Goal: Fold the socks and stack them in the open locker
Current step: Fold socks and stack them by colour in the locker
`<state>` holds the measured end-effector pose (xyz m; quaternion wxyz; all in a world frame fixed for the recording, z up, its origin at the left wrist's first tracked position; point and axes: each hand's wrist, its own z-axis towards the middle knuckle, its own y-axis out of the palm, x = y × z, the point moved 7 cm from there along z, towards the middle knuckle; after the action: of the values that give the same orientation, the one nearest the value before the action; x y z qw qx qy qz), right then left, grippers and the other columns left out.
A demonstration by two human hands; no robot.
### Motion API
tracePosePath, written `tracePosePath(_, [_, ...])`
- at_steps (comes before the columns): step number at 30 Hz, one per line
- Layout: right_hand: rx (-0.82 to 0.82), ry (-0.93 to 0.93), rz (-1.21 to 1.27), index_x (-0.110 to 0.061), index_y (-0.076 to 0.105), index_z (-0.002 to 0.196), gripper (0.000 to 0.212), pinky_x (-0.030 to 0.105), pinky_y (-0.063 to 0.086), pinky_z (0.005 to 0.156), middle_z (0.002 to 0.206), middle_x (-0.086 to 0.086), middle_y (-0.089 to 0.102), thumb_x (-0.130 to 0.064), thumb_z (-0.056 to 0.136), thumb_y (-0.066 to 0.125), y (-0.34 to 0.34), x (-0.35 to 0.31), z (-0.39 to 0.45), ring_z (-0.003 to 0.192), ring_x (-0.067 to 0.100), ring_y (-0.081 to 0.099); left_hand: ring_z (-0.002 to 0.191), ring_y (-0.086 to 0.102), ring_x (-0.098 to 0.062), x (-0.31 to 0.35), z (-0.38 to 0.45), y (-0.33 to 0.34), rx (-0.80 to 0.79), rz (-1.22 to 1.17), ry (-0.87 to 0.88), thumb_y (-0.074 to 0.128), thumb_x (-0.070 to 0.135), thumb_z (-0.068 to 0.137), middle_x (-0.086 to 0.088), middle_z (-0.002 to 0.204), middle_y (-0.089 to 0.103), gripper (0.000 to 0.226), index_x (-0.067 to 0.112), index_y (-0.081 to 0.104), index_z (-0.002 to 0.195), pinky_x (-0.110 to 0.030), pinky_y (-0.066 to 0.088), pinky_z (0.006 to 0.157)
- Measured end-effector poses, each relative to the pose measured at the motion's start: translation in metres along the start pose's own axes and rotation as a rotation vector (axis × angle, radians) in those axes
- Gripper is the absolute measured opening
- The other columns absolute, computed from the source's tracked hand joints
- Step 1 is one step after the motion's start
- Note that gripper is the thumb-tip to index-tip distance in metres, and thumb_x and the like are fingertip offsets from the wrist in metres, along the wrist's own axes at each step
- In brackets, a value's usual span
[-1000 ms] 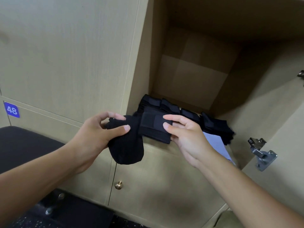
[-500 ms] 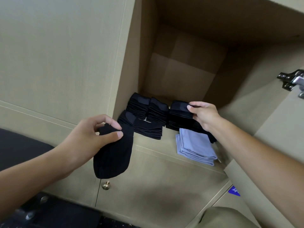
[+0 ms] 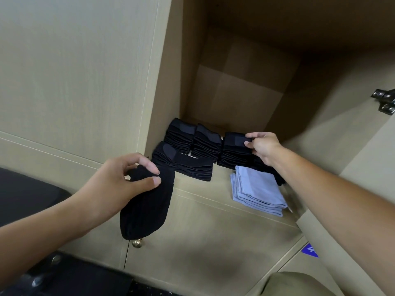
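My right hand (image 3: 264, 147) has carried the folded black sock (image 3: 235, 140) from in front of me onto the right-hand stack (image 3: 233, 155) in the locker (image 3: 213, 178).

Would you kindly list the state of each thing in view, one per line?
left hand: pinching the loose black sock
loose black sock: unfolded, hanging outside the locker
right hand: gripping the folded black sock
folded black sock: on top of the right rear stack
black sock stacks: folded, on the locker floor
blue sock stack: folded, at the front
locker: open
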<state>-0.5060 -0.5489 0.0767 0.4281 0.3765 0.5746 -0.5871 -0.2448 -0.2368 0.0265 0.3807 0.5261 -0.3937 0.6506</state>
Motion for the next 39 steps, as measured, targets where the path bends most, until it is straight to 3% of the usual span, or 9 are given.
tracePosePath(4, [0.048, -0.028, -0.177, -0.02, 0.07, 0.088, 0.026, 0.039, 0.055, 0.1, 0.115, 0.013, 0.069, 0.006, 0.087, 0.072, 0.0, 0.003, 0.008, 0.108, 0.029, 0.067, 0.064, 0.07, -0.007, -0.001, 0.001, 0.001, 0.001, 0.011, -0.002, 0.078, 0.012, 0.085, 0.007, 0.074, 0.072, 0.007, 0.017, 0.073, 0.088, -0.012, 0.049, 0.053])
tracePosePath(8, [0.094, -0.098, -0.382, -0.014, 0.07, 0.11, 0.028, 0.025, 0.048, 0.091, 0.12, 0.008, 0.066, -0.003, 0.085, 0.078, -0.001, -0.006, 0.004, 0.109, 0.022, 0.062, 0.064, 0.071, -0.009, -0.001, 0.0, 0.001, -0.003, 0.012, -0.008, 0.078, 0.012, 0.086, 0.007, 0.076, 0.073, 0.007, 0.016, 0.073, 0.09, -0.013, 0.05, 0.053])
tracePosePath(12, [0.136, -0.18, -0.583, -0.009, 0.064, 0.123, 0.044, 0.023, 0.042, 0.086, 0.129, 0.01, 0.06, -0.011, 0.083, 0.082, 0.002, -0.015, -0.006, 0.116, 0.025, 0.059, 0.065, 0.071, -0.009, 0.0, -0.001, 0.001, -0.009, 0.016, -0.003, 0.078, 0.013, 0.086, 0.007, 0.075, 0.072, 0.007, 0.015, 0.073, 0.091, -0.013, 0.05, 0.055])
tracePosePath(19, [0.159, -0.35, -0.655, -0.013, 0.068, 0.115, 0.027, 0.022, 0.041, 0.083, 0.125, 0.01, 0.064, -0.015, 0.089, 0.075, 0.016, -0.024, -0.025, 0.112, 0.026, 0.061, 0.069, 0.071, -0.011, 0.003, -0.004, -0.007, 0.006, 0.021, 0.002, 0.078, 0.014, 0.086, 0.002, 0.082, 0.074, 0.009, 0.019, 0.073, 0.091, -0.015, 0.053, 0.058])
tracePosePath(23, [0.148, -0.475, -0.529, -0.019, 0.069, 0.109, 0.017, 0.03, 0.049, 0.089, 0.114, 0.004, 0.066, -0.018, 0.092, 0.07, 0.037, -0.029, -0.063, 0.104, 0.022, 0.062, 0.069, 0.071, -0.011, 0.007, -0.006, -0.012, 0.001, 0.039, 0.015, 0.077, 0.012, 0.087, 0.001, 0.085, 0.074, 0.013, 0.02, 0.071, 0.095, -0.015, 0.052, 0.056])
tracePosePath(30, [-0.148, -0.438, -0.174, -0.023, 0.072, 0.1, 0.01, 0.023, 0.051, 0.076, 0.092, -0.01, 0.071, -0.018, 0.093, 0.067, 0.082, -0.039, -0.158, 0.079, 0.006, 0.065, 0.073, 0.074, -0.014, 0.014, -0.006, -0.019, -0.005, 0.025, 0.019, 0.077, 0.01, 0.086, -0.003, 0.088, 0.076, 0.025, 0.025, 0.065, 0.102, -0.018, 0.054, 0.056])
tracePosePath(33, [-0.318, -0.356, -0.109, -0.022, 0.071, 0.092, 0.003, 0.024, 0.052, 0.067, 0.082, -0.001, 0.073, -0.022, 0.093, 0.069, 0.101, -0.039, -0.191, 0.068, 0.007, 0.066, 0.077, 0.075, -0.013, 0.019, -0.006, -0.021, 0.015, 0.009, 0.032, 0.076, 0.005, 0.086, -0.001, 0.09, 0.077, 0.029, 0.022, 0.064, 0.106, -0.018, 0.055, 0.059])
tracePosePath(36, [-0.44, -0.258, -0.075, -0.011, 0.068, 0.087, 0.016, 0.02, 0.048, 0.055, 0.067, 0.002, 0.069, -0.025, 0.094, 0.071, 0.115, -0.033, -0.217, 0.056, 0.01, 0.06, 0.079, 0.075, -0.014, 0.024, -0.004, -0.031, 0.067, -0.015, 0.061, 0.077, 0.003, 0.086, -0.004, 0.093, 0.077, 0.029, 0.02, 0.066, 0.107, -0.016, 0.055, 0.061])
tracePosePath(39, [-0.564, -0.136, 0.026, -0.008, 0.068, 0.087, 0.021, 0.025, 0.054, 0.059, 0.072, 0.007, 0.071, -0.027, 0.098, 0.067, 0.125, -0.026, -0.235, 0.06, 0.015, 0.064, 0.076, 0.074, -0.014, 0.028, -0.001, -0.041, 0.125, -0.024, 0.078, 0.078, 0.002, 0.085, -0.008, 0.092, 0.075, 0.027, 0.015, 0.066, 0.106, -0.018, 0.057, 0.063])
